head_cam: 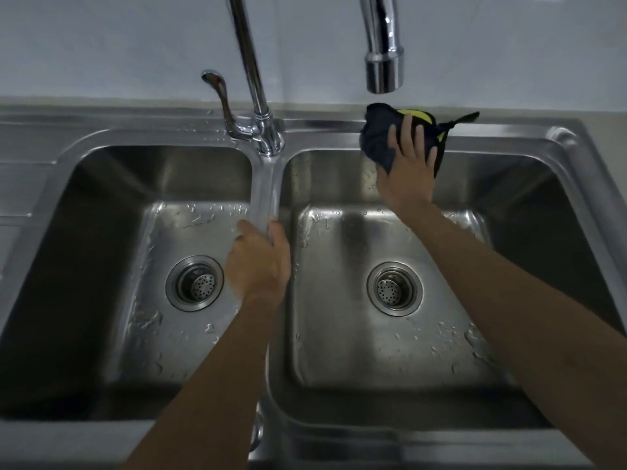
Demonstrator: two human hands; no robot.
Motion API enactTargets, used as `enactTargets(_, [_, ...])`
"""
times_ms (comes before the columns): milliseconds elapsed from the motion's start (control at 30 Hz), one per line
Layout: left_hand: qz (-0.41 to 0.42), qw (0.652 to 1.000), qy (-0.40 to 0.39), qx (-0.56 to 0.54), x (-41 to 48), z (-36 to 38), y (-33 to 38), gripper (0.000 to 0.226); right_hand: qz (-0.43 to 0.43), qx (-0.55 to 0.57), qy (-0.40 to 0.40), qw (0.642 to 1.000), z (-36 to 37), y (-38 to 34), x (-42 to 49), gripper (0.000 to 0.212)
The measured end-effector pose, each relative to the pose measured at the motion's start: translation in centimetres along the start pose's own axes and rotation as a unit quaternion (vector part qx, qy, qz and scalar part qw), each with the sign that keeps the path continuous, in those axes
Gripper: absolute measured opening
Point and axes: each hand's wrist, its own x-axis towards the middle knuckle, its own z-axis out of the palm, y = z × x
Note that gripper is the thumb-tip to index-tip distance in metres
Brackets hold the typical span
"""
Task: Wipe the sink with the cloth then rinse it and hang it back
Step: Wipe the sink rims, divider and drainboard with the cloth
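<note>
Two basins make up the steel sink, each with a strainer drain. Droplets lie on both floors. The near rim is cut off by the frame edge.

Left grip: clenched over the divider, thumb on the right-basin side. Its fingertips are blurred.

Right grip: released, fingers straight and spread, pressing the cloth against the rear wall and rim of the right basin.

Cloth: dark, with a yellow-green patch, partly hidden under the fingers. The long axis runs left-right along the rim, and the loop points right.

Faucet: the spout hangs just above the cloth, and the top is cut off.
</note>
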Motion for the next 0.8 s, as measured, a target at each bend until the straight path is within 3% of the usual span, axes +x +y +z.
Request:
enactTargets(200, [-0.043, 0.991, -0.060, -0.113, -0.3, -1.6, -1.7, 0.048, -0.154, -0.006, -0.061, 0.986, -0.7, -8.9, -0.2, 0.067])
enactTargets(300, [-0.070, 0.981, -0.098, -0.152, -1.5, -2.5, -3.5, 0.050, -0.163, 0.034, -0.089, 0.982, -0.8, -12.0, -0.1, 0.063])
enactTargets(433, [-0.063, 0.982, -0.119, -0.135, -4.9, -3.0, -5.6, 0.050, -0.197, 0.130, -0.143, 0.961, -1.3, -12.6, -3.6, 0.062])
enactTargets(567, [-0.050, 0.988, -0.117, -0.089, -7.7, -2.9, -7.3, 0.056, -0.281, 0.124, -0.128, 0.943, -0.7, -13.9, -8.9, 0.061])
enactTargets(800, [-0.018, 0.990, -0.107, -0.088, -8.0, -2.9, -8.0, 0.063, -0.213, 0.107, -0.114, 0.965, -0.1, -16.6, -4.5, 0.064])
